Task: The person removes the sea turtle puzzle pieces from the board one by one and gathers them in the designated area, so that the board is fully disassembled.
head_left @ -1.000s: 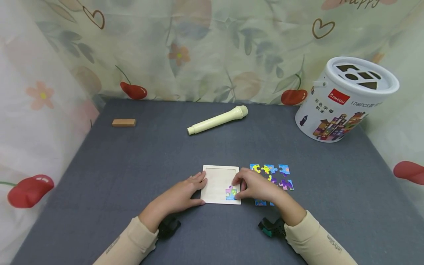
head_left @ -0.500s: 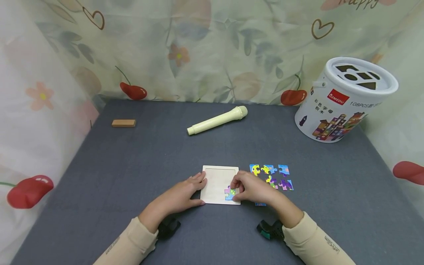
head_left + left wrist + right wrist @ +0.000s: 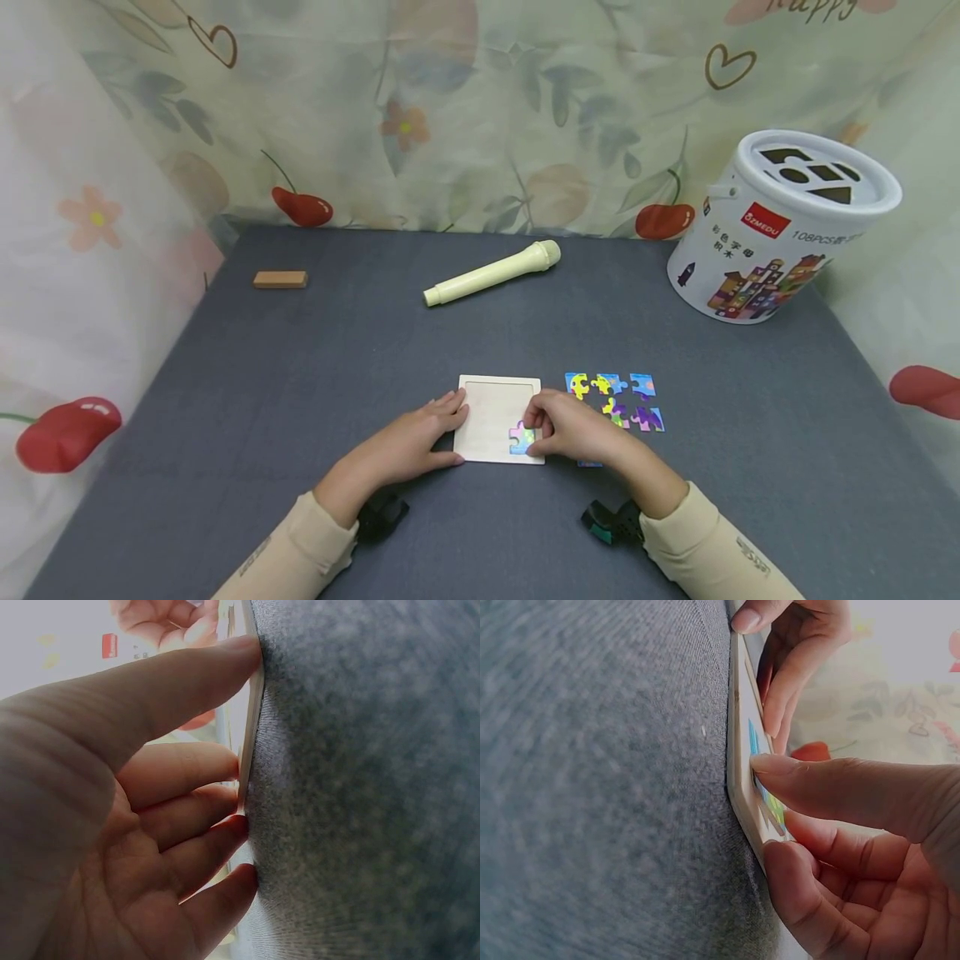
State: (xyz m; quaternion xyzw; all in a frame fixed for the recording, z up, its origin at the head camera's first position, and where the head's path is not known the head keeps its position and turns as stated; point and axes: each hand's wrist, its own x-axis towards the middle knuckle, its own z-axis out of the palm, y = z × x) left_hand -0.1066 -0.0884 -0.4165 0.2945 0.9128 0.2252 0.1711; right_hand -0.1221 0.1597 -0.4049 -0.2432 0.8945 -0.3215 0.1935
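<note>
A shallow square wooden puzzle tray (image 3: 487, 417) lies flat on the dark cloth. One jigsaw piece (image 3: 517, 440), pink, blue and green, is in its lower right corner, partly behind fingers. My right hand (image 3: 576, 425) pinches this piece, thumb on its near side and curled fingers on the far side. In the right wrist view the piece (image 3: 775, 808) looks slightly tilted against the tray's rim. My left hand (image 3: 405, 443) steadies the tray's left edge, thumb and fingertips touching it with fingers fairly straight. The left wrist view shows the thumb (image 3: 202, 671) against the rim.
Several loose jigsaw pieces (image 3: 648, 418) lie right of the tray, some hidden by my right hand. Farther back are a cream toy microphone (image 3: 491, 273) and a small wooden block (image 3: 281, 279). A white lidded bucket (image 3: 772, 233) stands at the back right.
My right hand has shifted slightly left and down with the jigsaw piece, then stays nearly still. The left hand keeps its place on the tray.
</note>
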